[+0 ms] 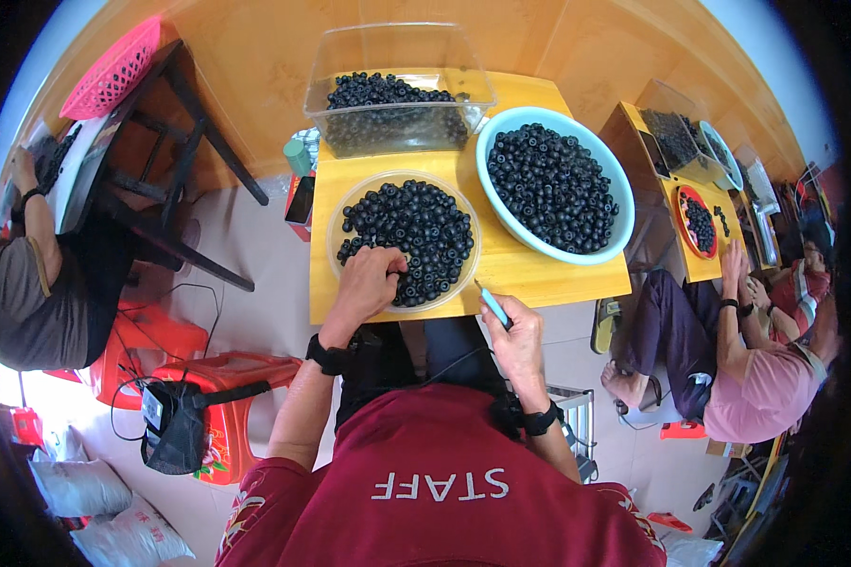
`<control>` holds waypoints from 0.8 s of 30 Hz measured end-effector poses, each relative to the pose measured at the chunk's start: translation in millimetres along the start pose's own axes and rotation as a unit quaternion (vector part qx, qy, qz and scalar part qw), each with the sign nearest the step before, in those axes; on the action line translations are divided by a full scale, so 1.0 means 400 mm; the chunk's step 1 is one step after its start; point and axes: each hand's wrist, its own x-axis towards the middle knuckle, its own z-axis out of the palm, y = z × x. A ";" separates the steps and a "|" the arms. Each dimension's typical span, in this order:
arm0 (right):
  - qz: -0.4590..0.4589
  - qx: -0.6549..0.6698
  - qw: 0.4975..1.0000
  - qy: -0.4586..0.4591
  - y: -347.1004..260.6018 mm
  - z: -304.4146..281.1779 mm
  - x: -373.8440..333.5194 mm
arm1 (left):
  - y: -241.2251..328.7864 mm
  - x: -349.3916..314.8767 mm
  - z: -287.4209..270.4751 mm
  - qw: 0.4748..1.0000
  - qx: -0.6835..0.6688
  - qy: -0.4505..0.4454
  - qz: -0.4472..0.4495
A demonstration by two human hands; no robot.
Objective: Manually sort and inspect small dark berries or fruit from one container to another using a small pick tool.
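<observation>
On the yellow wooden table [548, 295], a shallow round clear tray [477, 219] holds many small black ring-like parts [425, 227]. My left hand [369, 281] rests over the tray's near left side, fingers curled together among the parts; its fingertips are hidden, so what they pinch does not show. Just right of the tray, near the table's front edge, my right hand [519, 342] is closed around a slim tool with a light blue handle [494, 309]. The tool's thin metal tip points up and left, toward the tray.
A pale blue basin [626, 213] full of black parts stands at right. A clear plastic bin [397, 42] with more sits behind. Left of the table is a red box [298, 230]. Red stools [246, 369] stand lower left. People work at other tables on both sides.
</observation>
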 end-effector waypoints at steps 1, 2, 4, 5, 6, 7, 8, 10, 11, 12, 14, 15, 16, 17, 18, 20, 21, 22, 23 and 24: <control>-0.006 0.004 1.000 -0.004 -0.003 -0.001 0.000 | 0.001 0.001 -0.001 1.000 -0.003 -0.007 0.000; -0.006 0.004 1.000 -0.003 -0.004 -0.002 0.000 | 0.003 0.002 -0.002 1.000 -0.005 -0.014 -0.001; -0.018 -0.002 1.000 0.003 -0.002 -0.002 -0.001 | 0.003 0.002 0.005 1.000 -0.019 0.009 0.005; -0.018 -0.002 1.000 0.003 0.000 -0.002 -0.002 | 0.002 0.001 0.008 0.999 -0.034 0.031 0.011; -0.012 -0.007 1.000 0.000 0.003 -0.003 -0.003 | 0.001 0.004 0.004 0.999 -0.034 0.031 0.011; -0.006 -0.013 1.000 -0.005 0.005 -0.004 -0.003 | 0.001 0.009 -0.005 0.995 -0.083 0.052 -0.007; -0.006 -0.012 1.000 -0.006 0.009 -0.004 -0.003 | 0.008 0.011 -0.015 0.988 -0.133 0.073 -0.026; -0.017 -0.018 1.000 0.000 0.015 -0.003 -0.002 | 0.036 0.004 -0.044 0.929 -0.354 0.032 -0.103; -0.019 -0.017 1.000 -0.004 0.016 -0.003 -0.001 | 0.051 0.002 -0.061 0.814 -0.555 -0.009 -0.171; -0.008 -0.017 1.000 -0.002 0.017 -0.002 -0.002 | 0.063 -0.002 -0.072 0.814 -0.555 -0.004 -0.173; 0.001 -0.016 1.000 -0.005 0.017 0.000 -0.001 | 0.081 -0.017 -0.078 0.710 -0.689 -0.036 -0.143; -0.001 -0.024 1.000 -0.009 0.017 0.001 0.000 | 0.084 -0.026 -0.075 0.686 -0.712 -0.039 -0.141; -0.002 -0.033 0.999 -0.013 0.017 0.003 0.000 | 0.085 -0.033 -0.071 0.686 -0.713 -0.036 -0.142; -0.004 -0.034 0.999 -0.015 0.014 0.004 0.000 | 0.086 -0.039 -0.067 0.659 -0.738 -0.045 -0.136; -0.003 -0.031 0.999 -0.017 0.008 0.004 0.000 | 0.085 -0.045 -0.062 0.632 -0.762 -0.055 -0.129; -0.003 -0.030 0.999 -0.020 0.007 0.004 0.001 | 0.071 -0.051 -0.042 0.634 -0.759 -0.057 -0.136; 0.001 -0.026 0.999 -0.022 0.013 0.005 0.000 | 0.072 -0.052 -0.038 0.636 -0.759 -0.053 -0.132; 0.004 -0.022 0.999 -0.023 0.018 0.006 -0.001 | 0.074 -0.053 -0.034 0.637 -0.759 -0.050 -0.128; 0.003 -0.023 0.999 -0.024 0.021 0.009 -0.002 | 0.074 -0.055 -0.030 0.636 -0.759 -0.049 -0.127; 0.005 -0.015 1.000 -0.022 0.023 0.010 -0.002 | 0.075 -0.056 -0.027 0.614 -0.779 -0.052 -0.120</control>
